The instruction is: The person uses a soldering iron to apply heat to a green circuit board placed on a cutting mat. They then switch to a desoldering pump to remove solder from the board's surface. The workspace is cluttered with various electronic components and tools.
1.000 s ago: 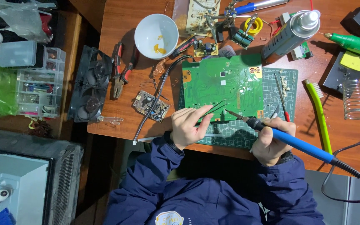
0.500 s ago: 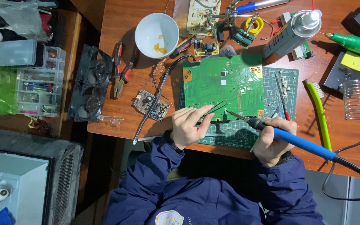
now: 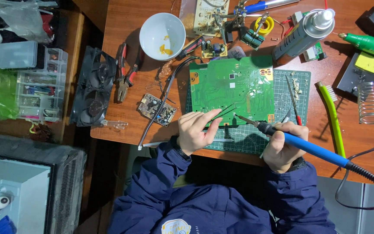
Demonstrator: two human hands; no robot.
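Both hands have a firm grip on their tools. Fingers of the left hand are pinched together on a pair of thin dark metal tweezers, whose points reach toward two o'clock onto the large green circuit board. The right hand is clamped around the blue-handled soldering iron; its metal tip points to ten o'clock and meets the board's lower edge just beside the tweezer points. That board lies on a dark green gridded cutting mat in the middle of the brown wooden surface.

At eleven o'clock from the board stands a white round bowl with yellow bits inside. At nine o'clock lie red-handled pliers and a small bare circuit board. At three o'clock lies a green-handled brush, with a coiled wire iron stand beyond. A silver spray can rests at one o'clock.
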